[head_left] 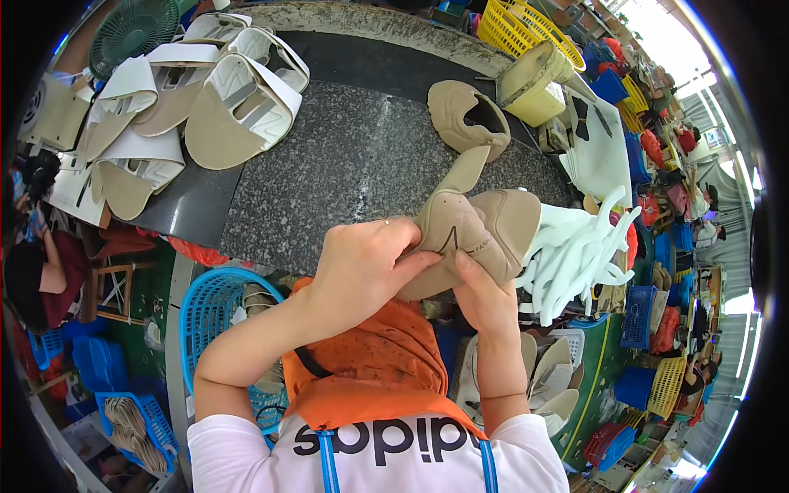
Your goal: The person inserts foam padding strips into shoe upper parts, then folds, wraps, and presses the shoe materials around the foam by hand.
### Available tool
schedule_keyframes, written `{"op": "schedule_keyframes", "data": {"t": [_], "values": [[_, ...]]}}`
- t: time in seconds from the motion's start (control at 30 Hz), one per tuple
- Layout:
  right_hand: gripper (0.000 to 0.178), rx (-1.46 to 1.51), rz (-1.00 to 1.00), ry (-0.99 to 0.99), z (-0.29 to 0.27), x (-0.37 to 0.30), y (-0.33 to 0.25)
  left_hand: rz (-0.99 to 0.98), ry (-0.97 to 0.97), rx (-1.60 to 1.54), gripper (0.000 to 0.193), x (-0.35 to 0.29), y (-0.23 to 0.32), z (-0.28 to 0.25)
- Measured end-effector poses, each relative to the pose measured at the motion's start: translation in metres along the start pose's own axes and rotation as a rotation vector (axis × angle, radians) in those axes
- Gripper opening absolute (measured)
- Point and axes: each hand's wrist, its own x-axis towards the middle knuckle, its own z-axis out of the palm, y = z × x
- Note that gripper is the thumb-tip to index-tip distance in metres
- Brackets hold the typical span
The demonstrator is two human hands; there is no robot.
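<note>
A tan shoe upper (485, 226), with a dark line mark on its side, is held above the near edge of the speckled dark worktop (320, 148). My left hand (370, 263) pinches its left edge between thumb and fingers. From below, my right hand (489, 300) grips the same upper with the thumb on its side. A long tan flap (460, 174) sticks up from the piece toward the far side. Beyond it, a second tan shoe upper (464, 119) rests on the worktop with its dark opening showing.
Several beige-and-white shoe pieces (238, 111) are piled at the far left near a green fan (131, 33). Pale green soft strips (567, 263) heap at the right. A cream bucket (530, 86) stands at the back right. By my left elbow is a blue basket (197, 304).
</note>
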Motion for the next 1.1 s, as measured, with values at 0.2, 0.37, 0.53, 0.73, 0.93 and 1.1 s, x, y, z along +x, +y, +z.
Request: {"op": "schedule_keyframes", "data": {"t": [0.2,0.37,0.53,0.73,0.93,1.1], "values": [[0.049,0.057,0.147,-0.090,-0.015,-0.007,-0.009,-0.301,-0.492,-0.427,0.016,0.006,-0.008,-0.014],[0.058,-0.376,0.026,-0.096,-0.012,-0.004,-0.002,-0.295,-0.492,-0.763,0.022,0.000,-0.016,-0.005],[0.052,-0.491,0.051,-0.173,-0.009,-0.005,-0.007,-0.402,-0.551,-0.648,0.027,-0.003,-0.011,-0.009],[0.058,0.020,0.058,0.027,0.007,-0.010,-0.002,-0.180,-0.463,-0.490,0.028,-0.006,-0.006,-0.012],[0.068,-0.152,0.016,-0.031,0.016,-0.004,-0.009,-0.025,-0.216,-0.247,0.024,-0.016,-0.005,-0.003],[0.071,-0.110,0.036,-0.042,0.015,-0.002,-0.017,-0.322,-0.470,-0.545,0.025,-0.004,0.002,-0.012]]}}
